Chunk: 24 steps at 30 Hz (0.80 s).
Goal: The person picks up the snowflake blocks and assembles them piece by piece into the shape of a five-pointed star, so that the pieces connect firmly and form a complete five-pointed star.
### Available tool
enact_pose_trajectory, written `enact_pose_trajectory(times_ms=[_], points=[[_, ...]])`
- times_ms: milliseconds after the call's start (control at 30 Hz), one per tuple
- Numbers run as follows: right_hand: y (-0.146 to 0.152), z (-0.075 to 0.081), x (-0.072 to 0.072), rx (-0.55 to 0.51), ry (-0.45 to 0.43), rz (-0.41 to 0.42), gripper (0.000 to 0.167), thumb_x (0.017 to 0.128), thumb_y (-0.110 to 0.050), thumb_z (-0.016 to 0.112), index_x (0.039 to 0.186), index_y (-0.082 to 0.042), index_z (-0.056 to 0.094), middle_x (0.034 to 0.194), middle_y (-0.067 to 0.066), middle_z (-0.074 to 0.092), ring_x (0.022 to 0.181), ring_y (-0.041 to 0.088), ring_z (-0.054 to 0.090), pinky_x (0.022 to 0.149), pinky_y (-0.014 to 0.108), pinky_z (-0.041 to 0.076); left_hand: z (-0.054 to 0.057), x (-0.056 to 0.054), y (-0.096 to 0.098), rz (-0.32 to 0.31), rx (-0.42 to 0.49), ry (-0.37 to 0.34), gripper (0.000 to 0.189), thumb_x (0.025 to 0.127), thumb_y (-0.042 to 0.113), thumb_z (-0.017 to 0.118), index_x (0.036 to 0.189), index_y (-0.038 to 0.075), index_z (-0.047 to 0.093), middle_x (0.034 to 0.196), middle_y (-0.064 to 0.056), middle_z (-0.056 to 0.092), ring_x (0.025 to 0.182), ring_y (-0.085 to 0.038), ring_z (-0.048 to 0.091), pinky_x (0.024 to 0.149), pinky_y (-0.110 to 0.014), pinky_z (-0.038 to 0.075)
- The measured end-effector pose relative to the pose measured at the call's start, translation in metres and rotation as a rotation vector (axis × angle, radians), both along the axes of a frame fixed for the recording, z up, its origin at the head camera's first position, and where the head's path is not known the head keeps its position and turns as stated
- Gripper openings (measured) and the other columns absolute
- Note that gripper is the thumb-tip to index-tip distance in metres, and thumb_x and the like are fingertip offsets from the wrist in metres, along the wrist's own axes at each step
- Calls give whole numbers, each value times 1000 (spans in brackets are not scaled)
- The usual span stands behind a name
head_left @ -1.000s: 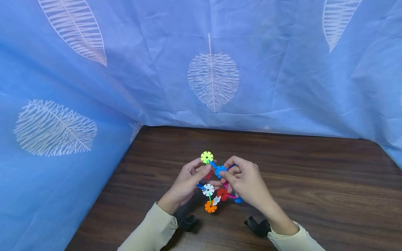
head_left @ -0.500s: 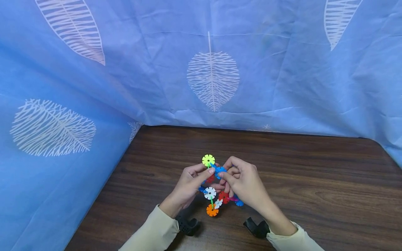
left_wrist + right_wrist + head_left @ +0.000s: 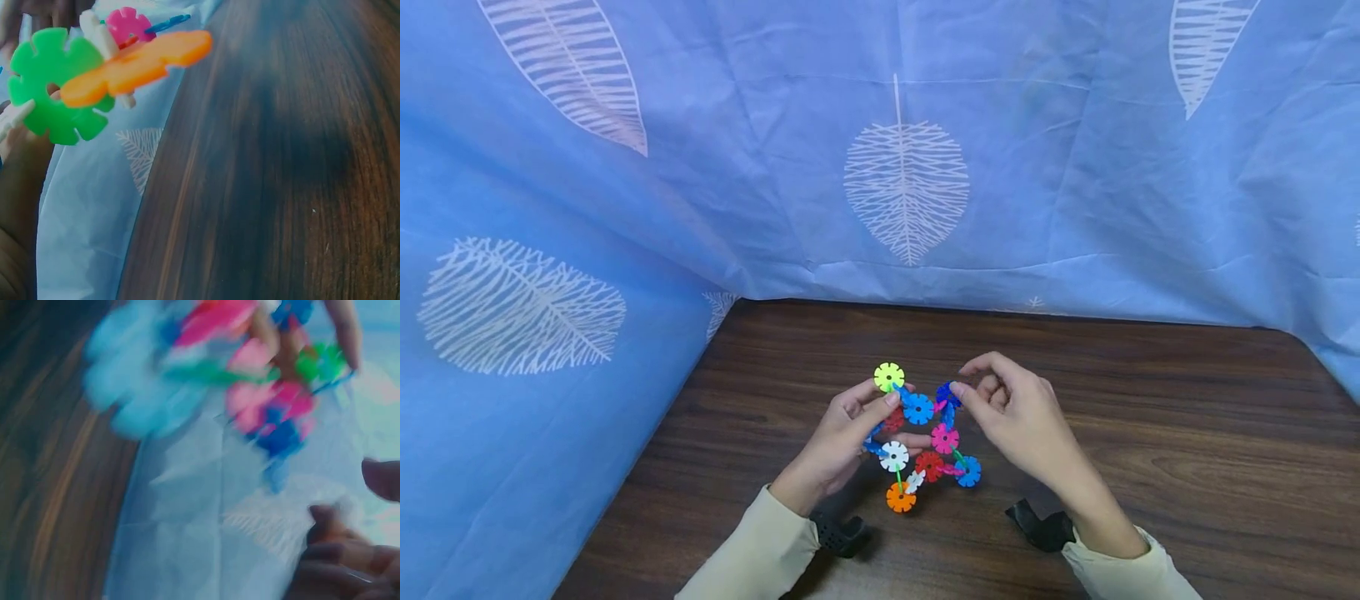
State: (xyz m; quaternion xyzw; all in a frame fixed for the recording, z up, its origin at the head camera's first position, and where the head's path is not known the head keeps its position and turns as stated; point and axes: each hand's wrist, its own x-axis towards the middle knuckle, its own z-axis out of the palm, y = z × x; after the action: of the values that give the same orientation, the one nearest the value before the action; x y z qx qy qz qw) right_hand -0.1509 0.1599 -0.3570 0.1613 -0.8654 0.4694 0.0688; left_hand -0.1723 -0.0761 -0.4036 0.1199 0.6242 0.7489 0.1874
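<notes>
Slotted plastic snowflake discs in several colours are joined into a loop. My left hand grips the loop's left side, with the thumb near a yellow disc. A light blue disc, a pink disc and an orange disc belong to it too. My right hand is at the loop's right, its thumb tip beside a dark blue disc, fingers loosely bent around nothing. In the left wrist view a green disc crosses an orange one. The right wrist view is blurred; fingers show apart from the discs.
A dark wooden table lies beneath the hands. Blue cloth with white leaf prints hangs behind it and along the left side. Black wrist mounts sit on both wrists, low above the table.
My right hand has let go of the light blue disc and moved right, uncovering the dark blue and pink discs. My left hand keeps its grip, shifting only slightly.
</notes>
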Motion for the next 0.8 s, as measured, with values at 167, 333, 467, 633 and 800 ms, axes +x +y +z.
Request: enact_pose_trajectory(times_ms=[167, 333, 467, 633, 800], points=[[13, -11, -15, -93, -250, 203, 48, 101, -25, 70, 140, -2, 54, 119, 14, 65, 98, 25, 65, 84, 39, 58, 2, 0, -2, -18, 16, -52, 48, 106, 30, 60, 146, 4, 54, 135, -12, 66, 117, -25, 66, 107, -49, 48], [12, -24, -24, -272, -417, 308, 35, 100, -24, 70, 126, -1, 65, 111, 15, 67, 104, 34, 62, 94, 48, 53, 0, 2, -2, -46, 31, -65, 51, 107, 34, 58, 148, 4, 52, 129, -11, 68, 106, -22, 71, 93, -40, 57], [12, -25, -27, -336, -403, 307, 26, 100, -18, 69, 116, 3, 68, 105, 16, 69, 100, 33, 62, 94, 46, 53, -3, 1, -1, -47, 98, -28, 47, 107, 31, 59, 145, 4, 52, 119, -11, 73, 98, -24, 75, 99, -46, 55], [14, -25, -27, -416, -361, 273, 23, 101, -13, 68, 114, 6, 68, 113, 15, 72, 103, 29, 66, 96, 40, 54, -6, 0, 0, -1, 134, 43, 43, 102, 18, 69, 137, 1, 54, 103, -8, 75, 87, -22, 76, 102, -45, 53], [12, -26, -23, -449, -338, 252, 23, 101, -10, 67, 115, 7, 67, 111, 13, 73, 100, 28, 68, 94, 41, 55, -4, 3, 3, 47, 79, 37, 31, 94, 9, 78, 119, -4, 64, 102, -10, 76, 83, -21, 75, 95, -39, 58]])
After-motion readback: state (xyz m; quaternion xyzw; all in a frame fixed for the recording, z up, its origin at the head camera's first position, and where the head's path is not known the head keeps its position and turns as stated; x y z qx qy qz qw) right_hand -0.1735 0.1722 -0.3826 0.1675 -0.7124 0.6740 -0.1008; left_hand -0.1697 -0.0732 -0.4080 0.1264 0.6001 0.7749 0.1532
